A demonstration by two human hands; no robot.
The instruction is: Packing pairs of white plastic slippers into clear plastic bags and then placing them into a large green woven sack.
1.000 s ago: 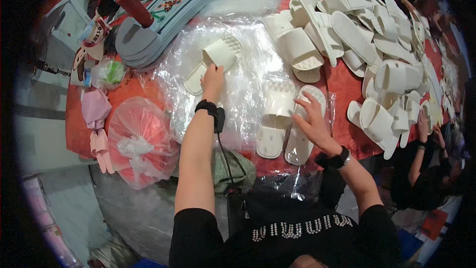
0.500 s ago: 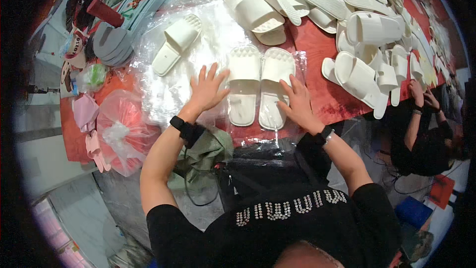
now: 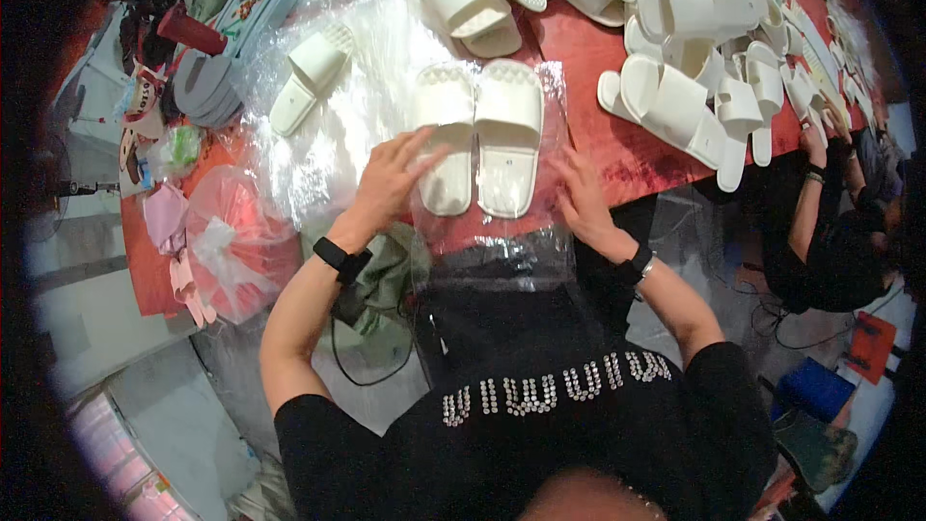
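A pair of white slippers (image 3: 508,156) lies side by side in a clear plastic bag (image 3: 548,150), toes pointing away from me. At the left slipper's outer edge is my left hand (image 3: 391,177), open, its blurred fingers apart. My right hand (image 3: 586,198) is beside the bag's right edge, fingers spread and partly blurred; whether it touches the film is unclear. The bag's loose end (image 3: 516,265) hangs over the table's near edge. Further left, a single white slipper (image 3: 315,66) rests on a spread of clear plastic bags (image 3: 371,48).
White slippers (image 3: 666,101) are heaped at the back and right of the red table (image 3: 603,140). On the left are a knotted bag with red contents (image 3: 236,241), pink slippers (image 3: 191,289) and grey slippers (image 3: 207,92). A co-worker's hands (image 3: 815,140) work at the far right.
Both hands have shifted slightly relative to the slippers; my right hand has come off the right slipper to the bag's side. The whole view has moved a little.
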